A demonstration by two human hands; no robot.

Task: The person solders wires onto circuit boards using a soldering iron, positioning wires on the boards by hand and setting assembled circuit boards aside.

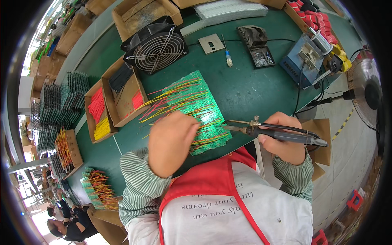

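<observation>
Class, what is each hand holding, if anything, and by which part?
Right hand: a soldering iron, by its grey handle. Left hand: cannot be told; its fingertips are partly hidden.

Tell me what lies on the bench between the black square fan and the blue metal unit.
In the head view, a pale square plate, a screwdriver, a black tray and a thin black cable.

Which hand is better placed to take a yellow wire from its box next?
Probably the left hand: it is nearer the boxed yellow wires, though whether it holds anything is unclear. The right hand is farther away, gripping the soldering iron.
</observation>
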